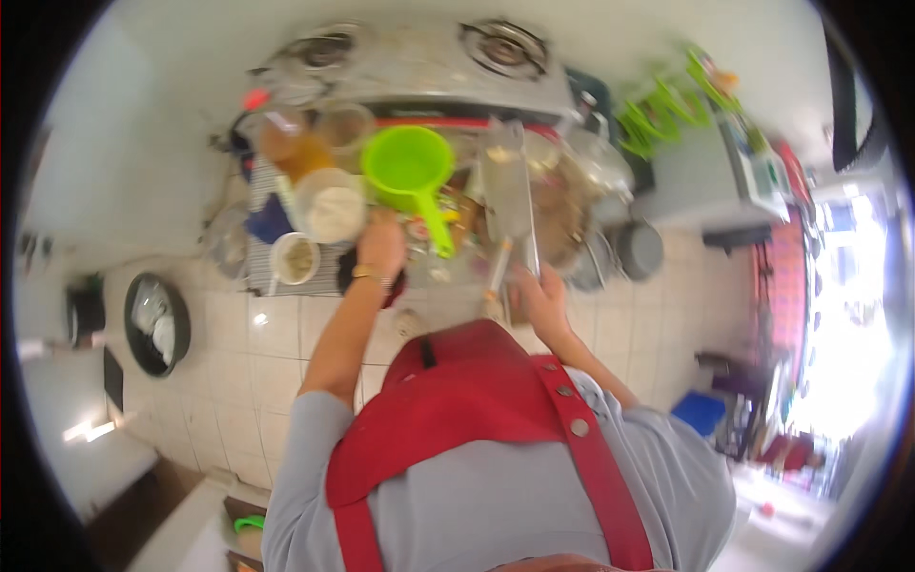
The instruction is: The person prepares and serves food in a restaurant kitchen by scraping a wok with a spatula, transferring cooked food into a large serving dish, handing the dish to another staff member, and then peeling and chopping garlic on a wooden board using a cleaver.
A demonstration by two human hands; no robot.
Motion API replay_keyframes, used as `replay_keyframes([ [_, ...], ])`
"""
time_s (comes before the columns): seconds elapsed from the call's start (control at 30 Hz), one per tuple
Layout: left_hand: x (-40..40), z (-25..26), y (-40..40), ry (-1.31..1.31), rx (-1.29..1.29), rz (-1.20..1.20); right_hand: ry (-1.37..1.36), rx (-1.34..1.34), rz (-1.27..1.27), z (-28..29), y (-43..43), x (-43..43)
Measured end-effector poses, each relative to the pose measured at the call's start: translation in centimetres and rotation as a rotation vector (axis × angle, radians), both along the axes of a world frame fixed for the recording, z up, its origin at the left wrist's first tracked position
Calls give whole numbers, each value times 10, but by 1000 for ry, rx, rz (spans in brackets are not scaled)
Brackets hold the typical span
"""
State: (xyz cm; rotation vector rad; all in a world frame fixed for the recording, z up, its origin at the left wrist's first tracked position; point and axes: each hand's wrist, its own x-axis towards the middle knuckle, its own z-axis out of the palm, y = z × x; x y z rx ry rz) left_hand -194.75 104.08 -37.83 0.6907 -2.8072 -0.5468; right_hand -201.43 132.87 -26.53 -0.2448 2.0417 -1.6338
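Note:
My left hand reaches among the things on a low surface, beside a round tub with pale contents. Its fingers are blurred and partly hidden. A bright green plastic dipper lies just above it, handle towards me. My right hand grips the near end of a long, flat, pale thing with a shiny straight edge; blur hides what it is. A small white cup with greenish-grey contents stands left of my left hand. Behind it are a dark blue cloth-like thing and a container with orange-brown contents.
A two-burner gas stove stands at the back. Metal pots are at the right of the work area, near a grey cabinet-like unit and bright green racks. A dark oval basin holding pale things rests on the tiled floor at left.

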Motion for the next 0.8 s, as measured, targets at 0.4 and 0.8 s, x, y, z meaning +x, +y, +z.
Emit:
replay_keyframes([
  [0.4,53,18,145,361,1356,351,-217,-55,-122,-29,140,-100],
  [0.8,-140,-27,263,348,715,35,112,292,107,-69,203,-131],
])
